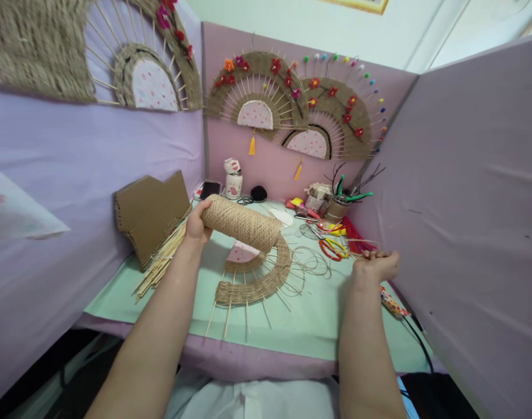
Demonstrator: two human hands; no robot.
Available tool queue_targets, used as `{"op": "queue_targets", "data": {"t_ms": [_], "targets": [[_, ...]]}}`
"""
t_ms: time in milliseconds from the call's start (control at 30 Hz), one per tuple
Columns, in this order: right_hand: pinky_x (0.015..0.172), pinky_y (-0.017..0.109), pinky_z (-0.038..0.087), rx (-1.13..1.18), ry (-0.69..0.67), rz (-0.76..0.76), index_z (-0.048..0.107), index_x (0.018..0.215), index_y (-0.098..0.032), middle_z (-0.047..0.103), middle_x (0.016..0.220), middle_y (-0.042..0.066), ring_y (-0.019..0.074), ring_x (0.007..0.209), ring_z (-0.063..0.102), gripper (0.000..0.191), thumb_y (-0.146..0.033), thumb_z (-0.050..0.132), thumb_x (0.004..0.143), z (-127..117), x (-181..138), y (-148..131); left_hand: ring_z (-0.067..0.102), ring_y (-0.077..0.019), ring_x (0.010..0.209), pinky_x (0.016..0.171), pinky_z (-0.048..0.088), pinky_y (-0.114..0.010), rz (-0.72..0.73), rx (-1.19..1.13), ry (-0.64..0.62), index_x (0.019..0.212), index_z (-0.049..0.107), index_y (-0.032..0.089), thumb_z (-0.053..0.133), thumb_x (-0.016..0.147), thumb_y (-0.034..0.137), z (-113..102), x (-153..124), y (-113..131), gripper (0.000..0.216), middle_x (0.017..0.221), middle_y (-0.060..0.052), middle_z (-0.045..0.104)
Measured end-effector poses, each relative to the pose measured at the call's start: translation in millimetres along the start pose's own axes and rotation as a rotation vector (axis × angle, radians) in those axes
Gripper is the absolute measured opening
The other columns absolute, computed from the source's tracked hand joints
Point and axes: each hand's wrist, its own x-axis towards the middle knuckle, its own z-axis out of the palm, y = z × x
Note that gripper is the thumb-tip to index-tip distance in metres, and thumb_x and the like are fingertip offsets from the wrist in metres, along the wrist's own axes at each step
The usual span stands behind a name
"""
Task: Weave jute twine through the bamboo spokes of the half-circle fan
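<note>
My left hand point(198, 223) grips one end of a large spool of jute twine point(242, 221), held tilted above the table. Off to the right, my right hand point(377, 265) is closed, with a strand of twine point(357, 255) at its fingers. Below the spool lies a half-round woven fan point(252, 291) with thin sticks fanning out from its twine band. Its pink dotted centre point(242, 252) is partly hidden by the spool. Loose loops of twine point(312, 262) lie to the fan's right.
A bundle of thin sticks point(161, 256) and folded cardboard point(150, 212) stand at the left. Scissors point(336, 247) lie near my right hand, by a pot of tools point(337, 208). A glue gun point(393, 302) with a cord is at the right edge. Finished fans point(266, 64) hang behind.
</note>
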Motion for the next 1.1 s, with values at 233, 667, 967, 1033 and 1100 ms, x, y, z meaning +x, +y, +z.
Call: {"op": "queue_targets", "data": {"t_ms": [233, 667, 967, 1033, 1100], "targets": [[0.052, 0.024, 0.039, -0.359, -0.251, -0.15, 0.041, 0.063, -0.022, 0.043, 0.056, -0.006, 0.0111, 0.054, 0.044, 0.018, -0.033, 0.049, 0.074, 15.3, -35.0, 15.1, 0.06, -0.0223, 0.085, 0.067, 0.047, -0.026, 0.122, 0.027, 0.119, 0.069, 0.063, 0.019, 0.07, 0.055, 0.035, 1.1, 0.7, -6.8, 0.022, 0.071, -0.001, 0.063], [0.1, 0.038, 0.035, -0.272, -1.494, 0.141, 0.054, 0.123, -0.026, 0.059, 0.121, 0.007, 0.0213, 0.117, 0.05, 0.06, -0.066, 0.041, 0.081, 18.8, -125.5, 1.9, 0.061, -0.0279, 0.089, 0.078, 0.046, -0.035, -0.148, 0.091, -0.378, 0.082, 0.07, 0.01, 0.064, 0.059, 0.034, 21.5, -27.4, -14.5, 0.033, 0.082, -0.011, 0.069], [0.083, 0.032, 0.041, -0.49, -1.498, -0.008, 0.069, 0.091, -0.021, 0.066, 0.089, 0.003, 0.0199, 0.088, 0.056, 0.034, -0.05, 0.053, 0.081, 19.5, -122.7, -0.2, 0.061, -0.0276, 0.089, 0.08, 0.044, -0.035, -0.158, 0.119, -0.381, 0.081, 0.072, 0.011, 0.066, 0.059, 0.033, 15.5, -20.6, -17.8, 0.031, 0.082, -0.01, 0.07], [0.079, 0.03, 0.042, -0.463, -1.511, 0.048, 0.066, 0.098, -0.022, 0.065, 0.091, 0.002, 0.0186, 0.087, 0.056, 0.031, -0.046, 0.054, 0.082, 19.4, -124.5, -1.3, 0.061, -0.0278, 0.09, 0.081, 0.044, -0.035, -0.162, 0.13, -0.384, 0.08, 0.072, 0.01, 0.066, 0.059, 0.033, 15.2, -20.4, -18.6, 0.031, 0.084, -0.011, 0.069], [0.076, 0.029, 0.042, -0.449, -1.519, 0.104, 0.066, 0.098, -0.023, 0.065, 0.091, 0.002, 0.018, 0.085, 0.057, 0.029, -0.044, 0.055, 0.081, 19.2, -126.9, -0.7, 0.06, -0.0283, 0.092, 0.082, 0.044, -0.035, -0.147, 0.146, -0.376, 0.08, 0.072, 0.01, 0.066, 0.059, 0.033, 15.6, -21.0, -19.3, 0.032, 0.086, -0.011, 0.069]]}}
